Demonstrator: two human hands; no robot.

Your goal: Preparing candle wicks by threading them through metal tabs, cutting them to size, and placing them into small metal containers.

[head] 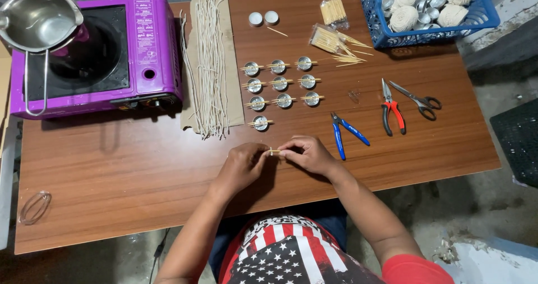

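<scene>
Head view: left hand [242, 162] and right hand [307, 153] pinch small stick [273, 151] between fingertips, above table [112, 194].

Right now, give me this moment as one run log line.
left hand: pinching toothpick | right hand: pinching same toothpick | nearby: blue cutters, metal cups | surface: wooden table

light: even, overhead | shadows: soft | focus: sharp | edges: slightly bowed
</scene>
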